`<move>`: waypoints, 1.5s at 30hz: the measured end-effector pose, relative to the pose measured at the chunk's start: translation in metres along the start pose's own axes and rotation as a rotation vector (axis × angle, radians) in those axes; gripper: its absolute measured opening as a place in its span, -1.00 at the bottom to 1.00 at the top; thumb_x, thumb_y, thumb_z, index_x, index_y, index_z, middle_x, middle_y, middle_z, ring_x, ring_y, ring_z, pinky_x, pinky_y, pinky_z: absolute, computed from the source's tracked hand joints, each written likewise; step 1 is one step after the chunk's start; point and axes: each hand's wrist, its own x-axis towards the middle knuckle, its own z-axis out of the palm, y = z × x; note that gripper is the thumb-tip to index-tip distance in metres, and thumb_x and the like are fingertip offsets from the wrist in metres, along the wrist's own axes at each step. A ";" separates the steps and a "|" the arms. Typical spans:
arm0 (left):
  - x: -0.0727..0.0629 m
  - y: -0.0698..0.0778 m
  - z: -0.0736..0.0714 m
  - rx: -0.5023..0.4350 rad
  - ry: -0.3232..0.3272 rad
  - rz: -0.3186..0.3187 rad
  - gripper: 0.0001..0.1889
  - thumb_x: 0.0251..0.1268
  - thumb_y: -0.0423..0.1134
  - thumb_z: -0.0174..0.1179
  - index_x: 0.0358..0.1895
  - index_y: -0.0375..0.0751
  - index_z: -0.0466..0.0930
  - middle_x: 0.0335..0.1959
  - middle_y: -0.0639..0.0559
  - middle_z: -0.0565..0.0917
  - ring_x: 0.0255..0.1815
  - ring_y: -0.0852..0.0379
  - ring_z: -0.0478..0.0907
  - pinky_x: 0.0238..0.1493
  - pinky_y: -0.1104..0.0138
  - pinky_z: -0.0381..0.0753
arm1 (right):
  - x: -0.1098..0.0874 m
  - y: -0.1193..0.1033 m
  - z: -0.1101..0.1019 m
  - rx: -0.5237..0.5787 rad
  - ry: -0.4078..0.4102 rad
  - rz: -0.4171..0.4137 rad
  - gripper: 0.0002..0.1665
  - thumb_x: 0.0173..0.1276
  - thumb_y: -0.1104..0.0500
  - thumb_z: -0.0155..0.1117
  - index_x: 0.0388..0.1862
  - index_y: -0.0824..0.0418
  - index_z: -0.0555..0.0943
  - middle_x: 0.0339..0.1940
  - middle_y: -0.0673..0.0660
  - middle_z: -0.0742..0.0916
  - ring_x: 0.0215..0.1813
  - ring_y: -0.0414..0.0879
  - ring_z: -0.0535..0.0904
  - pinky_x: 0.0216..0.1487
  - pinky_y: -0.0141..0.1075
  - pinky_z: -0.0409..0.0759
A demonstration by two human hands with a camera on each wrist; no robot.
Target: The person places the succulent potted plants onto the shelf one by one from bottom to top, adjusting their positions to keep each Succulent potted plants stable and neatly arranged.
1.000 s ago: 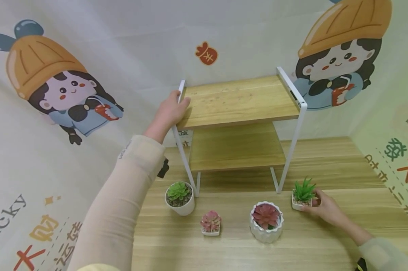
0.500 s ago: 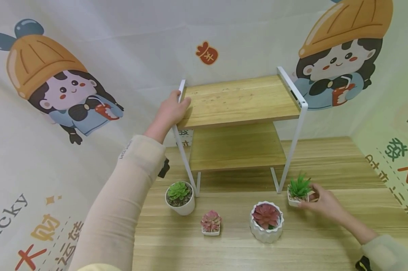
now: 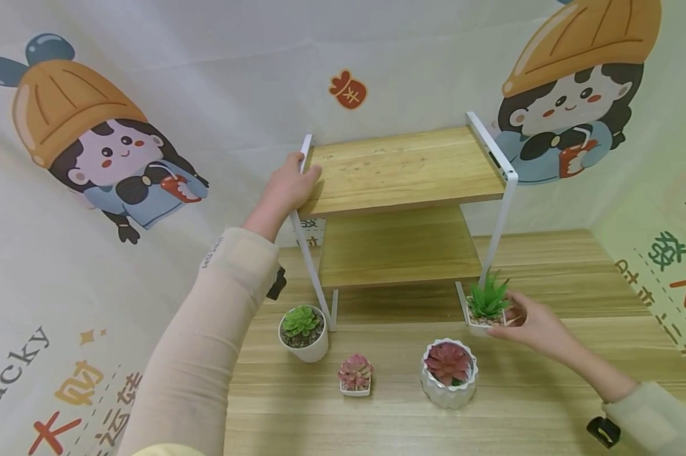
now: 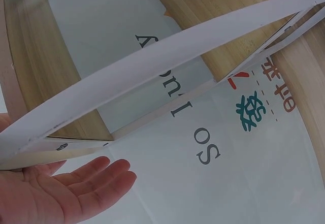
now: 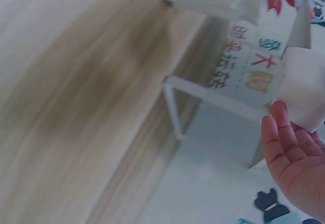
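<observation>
My left hand holds the upper left side of a two-tier wooden shelf with a white metal frame. Its thumb lies over the top board, while several fingers extend outside the frame in the left wrist view. In my right hand is a small potted succulent with spiky green leaves, pinched by its white square pot. The pot is in front of the shelf's right leg, hiding part of it; the right wrist view shows it above the tabletop.
In front of the shelf stand a green succulent in a round white pot, a pink succulent in a small square pot and a red succulent in a fluted white pot. A printed cloth hangs behind the wooden tabletop.
My right hand has carried the spiky green succulent left and upward in the head view, up to the shelf's right leg. The left hand has stayed on the shelf.
</observation>
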 end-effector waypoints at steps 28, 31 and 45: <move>0.001 0.001 0.002 0.012 0.003 -0.016 -0.34 0.37 0.07 -0.20 0.45 -0.03 -0.15 0.25 -0.25 0.32 -0.17 -0.05 0.41 -0.21 0.22 0.50 | 0.071 -0.082 0.034 0.194 -0.009 -0.060 -0.25 0.11 0.00 0.36 0.18 0.35 0.35 -0.05 0.30 0.63 -0.03 0.11 0.54 -0.05 -0.08 0.54; 0.001 0.000 0.001 0.016 0.003 -0.020 -0.34 0.37 0.07 -0.20 0.45 -0.03 -0.16 0.27 -0.25 0.30 -0.12 -0.07 0.41 -0.15 0.19 0.50 | 0.080 -0.088 0.038 0.186 -0.013 -0.060 -0.22 0.10 -0.02 0.36 0.21 0.35 0.33 -0.03 0.30 0.62 -0.02 0.11 0.54 -0.06 -0.08 0.54; 0.000 0.000 0.002 -0.005 0.006 -0.015 -0.33 0.37 0.06 -0.18 0.45 -0.03 -0.16 0.24 -0.23 0.33 -0.23 -0.01 0.41 -0.27 0.27 0.49 | 0.122 -0.119 0.058 0.205 -0.048 -0.093 -0.21 0.08 0.09 0.38 0.22 0.42 0.33 -0.01 0.33 0.60 0.03 0.14 0.51 0.01 -0.08 0.50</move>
